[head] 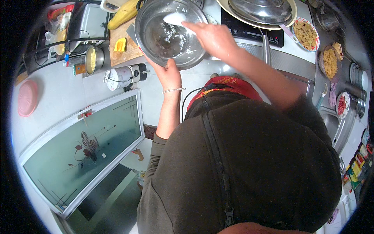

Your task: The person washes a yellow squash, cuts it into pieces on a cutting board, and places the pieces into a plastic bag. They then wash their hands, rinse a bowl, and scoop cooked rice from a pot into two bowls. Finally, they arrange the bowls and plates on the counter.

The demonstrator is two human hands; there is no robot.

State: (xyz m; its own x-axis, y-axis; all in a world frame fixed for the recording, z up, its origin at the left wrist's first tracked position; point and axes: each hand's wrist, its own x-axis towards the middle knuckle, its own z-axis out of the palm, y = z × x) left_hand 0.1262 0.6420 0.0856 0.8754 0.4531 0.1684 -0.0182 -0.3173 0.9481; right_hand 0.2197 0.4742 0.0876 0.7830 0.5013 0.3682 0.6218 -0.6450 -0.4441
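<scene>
My left hand (167, 73) grips the near rim of a deep stainless steel pot (146, 44), its thumb over the edge. The pot is tilted so that its inside faces me. White grains that look like cooked rice (174, 36) cling to its bottom. My right hand (216, 41) reaches over the right side of the pot. In its fingers is a white utensil (174, 19), seemingly a rice paddle or spoon, held inside the pot above the grains. The forearm is slightly blurred.
Left of the pot, a wooden cutting board (128, 57) bears a squash piece (120, 44) and a whole yellow squash (124, 14). A lidded pan (260, 13) stands on an induction cooktop (248, 38), its handle toward me. Food plates (306, 34) and a sink (331, 121) are at right.
</scene>
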